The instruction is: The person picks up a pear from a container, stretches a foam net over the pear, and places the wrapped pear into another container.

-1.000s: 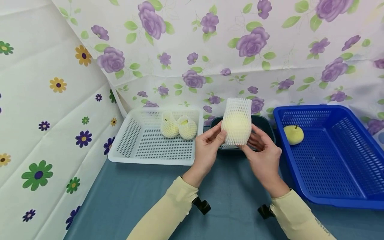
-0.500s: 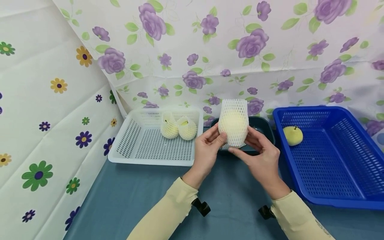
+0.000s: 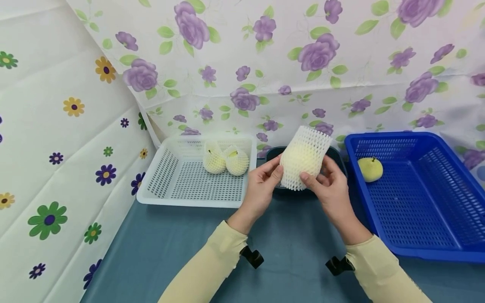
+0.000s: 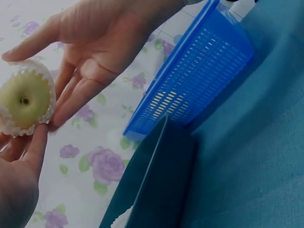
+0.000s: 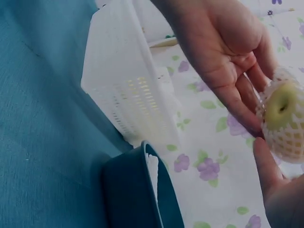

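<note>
Between both hands, a pale yellow-green pear (image 4: pixel 24 102) sits inside a white foam net sleeve (image 3: pixel 305 156), held above the dark green basket. The sleeve tilts to the right, its longer loose end standing up past the fruit. My left hand (image 3: pixel 261 185) grips the left side of the sleeved pear, thumb in front. On the right side, my right hand (image 3: pixel 331 189) holds it with the thumb pressed on the net. Both wrist views show the pear's underside, bare at the sleeve's lower opening.
A white basket (image 3: pixel 189 201) on the left holds two pears in foam nets (image 3: pixel 226 162). On the right, a blue basket (image 3: pixel 413 210) holds one bare pear (image 3: pixel 370 169). Behind my hands stands the dark green basket (image 3: pixel 342 162), with white netting partly visible inside. Flowered cloth hangs behind.
The sleeved pear first shifted slightly left, then tipped over to the right. My right thumb has moved from under the sleeve's lower end up onto its front. The left hand keeps its grip.
</note>
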`<state>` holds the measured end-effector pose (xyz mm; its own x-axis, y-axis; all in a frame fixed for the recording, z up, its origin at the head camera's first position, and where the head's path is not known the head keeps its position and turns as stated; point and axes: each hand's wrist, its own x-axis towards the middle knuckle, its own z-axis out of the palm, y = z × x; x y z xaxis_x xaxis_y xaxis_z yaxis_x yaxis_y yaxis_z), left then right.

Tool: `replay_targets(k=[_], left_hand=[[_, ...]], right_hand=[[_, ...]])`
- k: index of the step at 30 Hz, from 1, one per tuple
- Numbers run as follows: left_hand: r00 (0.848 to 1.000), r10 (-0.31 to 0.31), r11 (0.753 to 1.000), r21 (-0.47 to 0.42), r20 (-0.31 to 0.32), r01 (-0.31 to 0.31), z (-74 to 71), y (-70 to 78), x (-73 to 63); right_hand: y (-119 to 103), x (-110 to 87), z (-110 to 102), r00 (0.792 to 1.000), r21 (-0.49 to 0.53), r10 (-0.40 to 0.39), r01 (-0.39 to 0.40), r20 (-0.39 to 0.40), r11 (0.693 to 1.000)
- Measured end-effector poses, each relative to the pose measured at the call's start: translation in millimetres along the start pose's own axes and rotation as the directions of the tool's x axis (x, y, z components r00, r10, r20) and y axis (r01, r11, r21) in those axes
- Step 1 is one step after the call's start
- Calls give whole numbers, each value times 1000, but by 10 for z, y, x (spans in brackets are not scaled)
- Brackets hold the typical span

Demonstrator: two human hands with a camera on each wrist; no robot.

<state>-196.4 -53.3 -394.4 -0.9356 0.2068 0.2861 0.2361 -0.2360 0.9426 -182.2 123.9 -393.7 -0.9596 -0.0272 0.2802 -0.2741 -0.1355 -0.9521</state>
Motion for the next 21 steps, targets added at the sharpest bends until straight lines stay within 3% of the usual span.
replay_targets(k=[3,8,16,18,21], left_hand=[[1000,-4,997,73,2,4,52,67,-26],[1000,2,980,201,12,-5,114,134,-69],[995,99,972,212,3,-97,126,265,-130],[998,53,979,195,18,-56,149,320,-125],[997,-64,983,173,42,56,181,376,-99]], right_hand=[[-5,1,-8,998,-34,44,-42,39,999],[-82,-29,13,998,-102,41,-45,-39,994],[-209,-68,142,991,-147,-33,14,-133,989],[-225,-67,171,988,-188,-19,-10,-154,982],[-239,-66,185,988,-238,23,-60,-155,969]])
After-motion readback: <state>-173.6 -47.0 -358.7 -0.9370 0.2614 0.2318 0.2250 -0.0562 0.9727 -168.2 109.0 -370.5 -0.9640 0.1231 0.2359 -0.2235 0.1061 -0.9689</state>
